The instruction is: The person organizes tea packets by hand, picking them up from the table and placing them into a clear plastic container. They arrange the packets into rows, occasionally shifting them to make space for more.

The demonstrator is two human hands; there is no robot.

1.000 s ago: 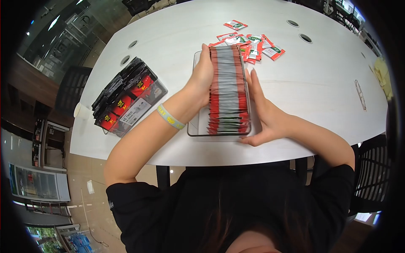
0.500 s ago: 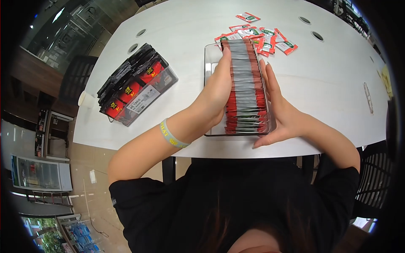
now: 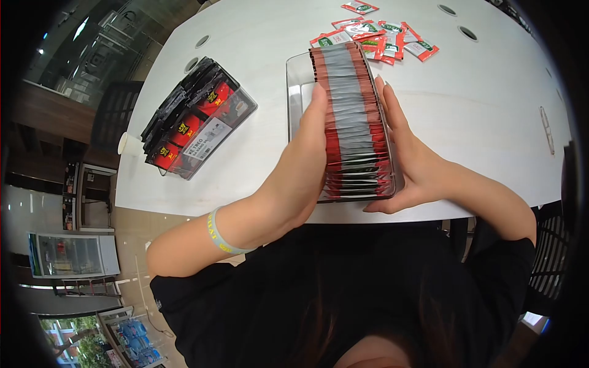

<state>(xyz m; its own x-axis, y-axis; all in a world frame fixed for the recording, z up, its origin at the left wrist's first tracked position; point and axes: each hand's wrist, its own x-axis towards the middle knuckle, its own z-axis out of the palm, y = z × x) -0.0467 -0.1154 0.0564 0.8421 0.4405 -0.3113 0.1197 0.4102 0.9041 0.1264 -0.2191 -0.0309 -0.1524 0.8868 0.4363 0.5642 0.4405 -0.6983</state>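
Observation:
A clear plastic box (image 3: 293, 92) in front of me holds a long, tightly packed row of red and silver sachets (image 3: 348, 98). My left hand (image 3: 300, 156) reaches in along the row's left side. It presses flat against the sachets, its thumb up and its fingers straight, mostly hidden between palm and row. Outside the box, my right hand (image 3: 411, 162) cups the right wall, its thumb at the near corner and its fingers stretched along the side. Some room inside the box shows left of the row.
Several loose red and white sachets (image 3: 420, 49) lie behind the box. To the left stands another clear box (image 3: 242, 110) filled with black and red coffee packets (image 3: 187, 129). A paper cup (image 3: 129, 144) sits by the left edge, a pen-like item (image 3: 546, 130) at the right.
The box has shifted slightly left in view and its far end appears a little higher. My left hand has moved back toward me along the row. My right hand keeps its place on the box.

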